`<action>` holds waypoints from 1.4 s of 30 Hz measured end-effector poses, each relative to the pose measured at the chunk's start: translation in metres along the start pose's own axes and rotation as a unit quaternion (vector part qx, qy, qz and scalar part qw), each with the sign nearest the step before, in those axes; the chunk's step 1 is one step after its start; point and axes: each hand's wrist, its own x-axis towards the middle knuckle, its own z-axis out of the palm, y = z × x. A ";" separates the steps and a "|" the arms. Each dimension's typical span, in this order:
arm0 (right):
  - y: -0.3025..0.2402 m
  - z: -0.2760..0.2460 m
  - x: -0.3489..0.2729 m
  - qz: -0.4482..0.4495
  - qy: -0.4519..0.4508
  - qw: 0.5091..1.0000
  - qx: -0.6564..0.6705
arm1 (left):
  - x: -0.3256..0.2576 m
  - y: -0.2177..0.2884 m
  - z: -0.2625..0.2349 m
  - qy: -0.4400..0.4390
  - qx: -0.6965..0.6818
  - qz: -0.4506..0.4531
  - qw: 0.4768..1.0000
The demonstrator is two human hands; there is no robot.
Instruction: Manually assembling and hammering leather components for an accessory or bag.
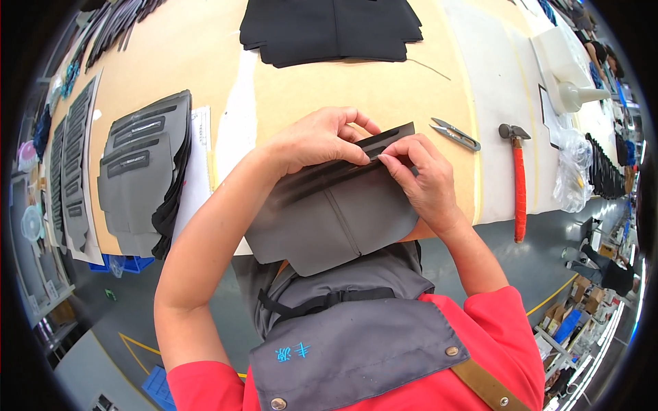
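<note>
At the near edge of the tan surface [384, 89], a grey fabric panel [336, 226] hangs partly over the rim toward the person's apron. It is smooth and dull grey, with a rounded lower outline, a seam running down its middle and a darker, near-black strip [380, 142] along its top edge. The left hand [319, 140] arches over the panel's top, fingers curled and pinching the dark strip. The right hand [421, 178] lies just right of the panel's top, its fingers closed narrowly on the same strip, thumb and forefinger tips meeting the left hand's. The panel's upper left part is hidden under the left hand. Right of the panel lie small thread snips [456, 134] and a red-handled hammer [519, 185]. Left of it sits a stack of grey pieces [140, 171]; beyond it, black fabric [329, 31].
</note>
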 end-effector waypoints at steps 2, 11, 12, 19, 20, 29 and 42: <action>-0.004 -0.003 0.000 0.020 -0.014 1.000 -0.012 | 0.001 0.003 0.001 0.005 0.033 0.002 0.999; 0.016 -0.016 0.006 0.076 -0.064 0.994 -0.049 | -0.040 -0.035 0.072 0.288 0.378 0.295 0.829; 0.015 -0.016 0.007 0.089 -0.076 0.992 -0.052 | -0.043 -0.046 0.080 0.296 0.390 0.294 0.821; 0.012 -0.019 0.013 0.142 -0.114 0.982 -0.047 | -0.040 -0.071 0.086 0.329 0.404 0.307 0.797; 0.011 -0.019 0.013 0.143 -0.117 0.982 -0.050 | -0.040 -0.072 0.086 0.328 0.405 0.307 0.797; 0.009 -0.017 0.014 0.151 -0.114 0.979 -0.070 | -0.040 -0.071 0.086 0.332 0.397 0.321 0.794; -0.012 -0.025 0.024 0.178 -0.109 0.978 -0.017 | -0.055 -0.077 0.086 0.312 0.413 0.382 0.766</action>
